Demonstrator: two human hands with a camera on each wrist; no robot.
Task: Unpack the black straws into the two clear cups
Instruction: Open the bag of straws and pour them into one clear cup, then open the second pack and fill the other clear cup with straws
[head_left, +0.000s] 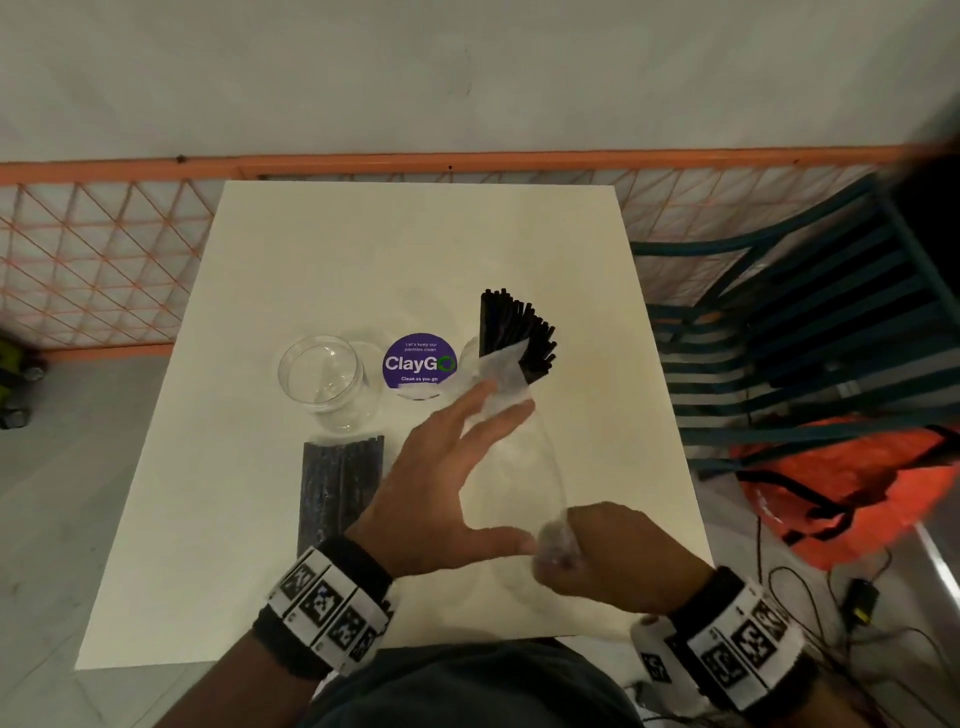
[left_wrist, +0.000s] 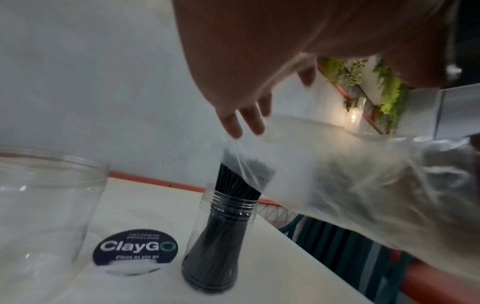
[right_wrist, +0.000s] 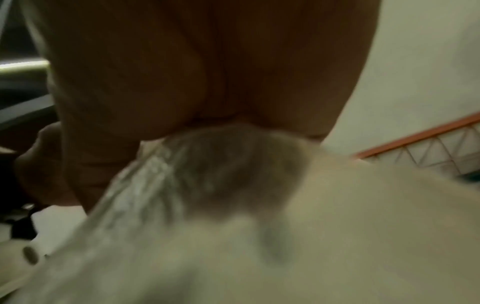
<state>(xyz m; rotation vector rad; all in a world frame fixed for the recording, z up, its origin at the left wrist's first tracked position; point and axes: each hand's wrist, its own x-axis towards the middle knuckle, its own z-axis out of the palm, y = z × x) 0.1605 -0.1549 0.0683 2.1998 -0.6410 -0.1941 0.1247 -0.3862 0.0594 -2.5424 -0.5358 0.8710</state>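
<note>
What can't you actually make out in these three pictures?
- Right hand fingers: in the right wrist view, blur and the bunched plastic bag hide them.
- Tops of the black straws in the cup: the left wrist view shows the bag's mouth draped over them.
- Second pack of straws: in the head view the left hand and wrist cover its near end.

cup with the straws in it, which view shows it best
The left wrist view: the cup with straws stands upright on the table, seen side-on from base to rim with the bundle inside. The head view shows mostly the fanned straw tops; the clear wall barely reads. The right wrist view misses it.
</note>
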